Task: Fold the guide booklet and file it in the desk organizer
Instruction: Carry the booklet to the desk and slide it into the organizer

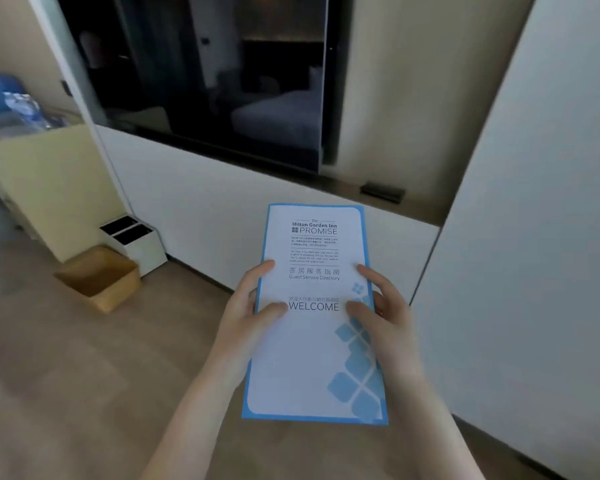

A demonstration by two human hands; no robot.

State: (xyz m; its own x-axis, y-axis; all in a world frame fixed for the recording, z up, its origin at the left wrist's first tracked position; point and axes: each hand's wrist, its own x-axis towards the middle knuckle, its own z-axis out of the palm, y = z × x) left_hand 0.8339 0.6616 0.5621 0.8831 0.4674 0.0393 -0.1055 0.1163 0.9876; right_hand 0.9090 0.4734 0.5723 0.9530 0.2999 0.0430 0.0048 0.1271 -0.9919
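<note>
The guide booklet (314, 351) is a tall white sheet with a blue border, printed "Guest Service Directory" and "WELCOME". It is closed, front cover facing me, held in the air in front of a white cabinet. My left hand (248, 306) grips its left edge with thumb and forefinger on the cover. My right hand (383, 306) grips its right edge the same way. A white two-slot organizer box (142, 249) stands on the floor at the left, far from the booklet.
A wooden bin (97, 277) sits on the floor beside the white box. A dark glass panel (208, 74) fills the wall above a white low cabinet (194, 206). A tall white cabinet door (534, 237) stands at the right. A small black object (382, 192) lies on the ledge.
</note>
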